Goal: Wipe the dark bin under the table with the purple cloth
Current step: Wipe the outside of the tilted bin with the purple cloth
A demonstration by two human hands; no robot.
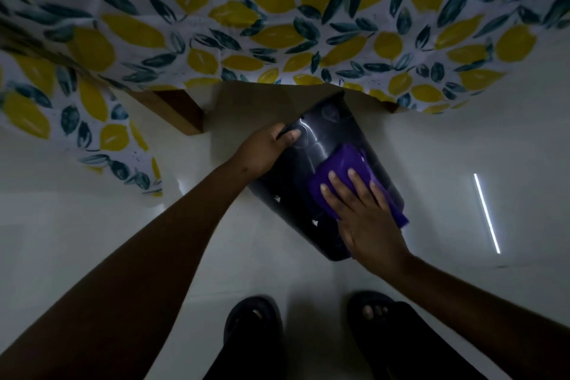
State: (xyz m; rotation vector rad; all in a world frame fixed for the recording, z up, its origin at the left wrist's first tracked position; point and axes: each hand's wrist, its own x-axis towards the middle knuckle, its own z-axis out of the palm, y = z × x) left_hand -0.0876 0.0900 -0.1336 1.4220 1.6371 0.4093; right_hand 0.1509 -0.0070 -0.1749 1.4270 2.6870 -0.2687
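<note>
The left hand (267, 148) grips the tilted bin (311, 163) at its rim; the right hand (364, 213), fingers spread flat, presses the cloth (348, 163) on its side, by the table (185, 114) edge.

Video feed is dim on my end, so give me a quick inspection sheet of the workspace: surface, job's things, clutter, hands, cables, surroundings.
Surface: glossy pale floor, with a bright light streak reflected at the right.
Job's things: dark bin tilted, partly under the table; purple cloth spread flat on its side.
Clutter: nothing seen.
Hands: left hand grips the bin's rim, thumb on the outside; right hand lies flat, fingers spread, pressing the cloth to the bin.
Cables: nothing seen.
Surroundings: lemon-print tablecloth hangs over the table; wooden table leg at left; the person's feet in dark sandals below.
</note>
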